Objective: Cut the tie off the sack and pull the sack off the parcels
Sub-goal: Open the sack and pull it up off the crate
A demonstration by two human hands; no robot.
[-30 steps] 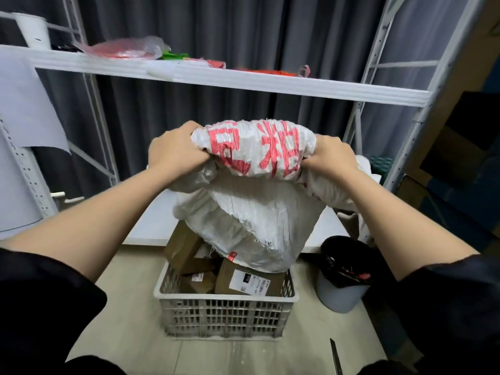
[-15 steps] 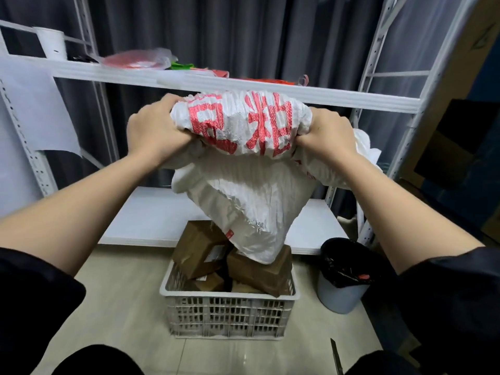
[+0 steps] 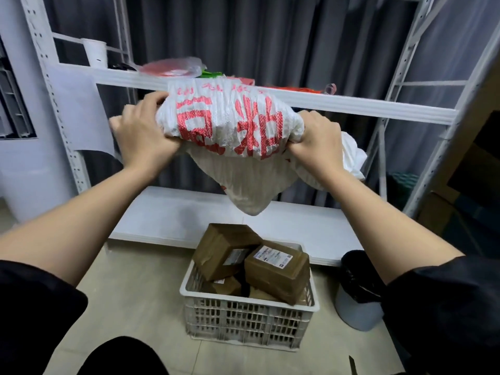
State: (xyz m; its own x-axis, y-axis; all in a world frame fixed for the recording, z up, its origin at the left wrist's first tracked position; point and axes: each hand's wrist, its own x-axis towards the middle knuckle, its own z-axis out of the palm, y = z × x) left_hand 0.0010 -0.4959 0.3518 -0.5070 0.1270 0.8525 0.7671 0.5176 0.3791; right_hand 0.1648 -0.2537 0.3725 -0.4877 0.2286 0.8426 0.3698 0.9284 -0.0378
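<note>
A white woven sack (image 3: 230,125) with red printed characters hangs in the air at upper-shelf height. My left hand (image 3: 143,136) grips its left side and my right hand (image 3: 315,142) grips its right side, both with fingers curled into the fabric. The sack's lower end (image 3: 251,201) dangles limp, apart from the parcels below it. Several brown cardboard parcels (image 3: 254,261) with white labels lie piled in a white slatted plastic crate (image 3: 249,318) on the floor. No tie is visible.
A white metal rack stands behind, with an upper shelf (image 3: 351,106) carrying plastic bags and a low shelf (image 3: 167,215) just behind the crate. A bin with a black liner (image 3: 357,288) stands right of the crate. A dark blade tip (image 3: 351,365) shows at the bottom edge.
Both hands have lifted the sack higher. Its lower end has come up off the parcels and now hangs free above the crate.
</note>
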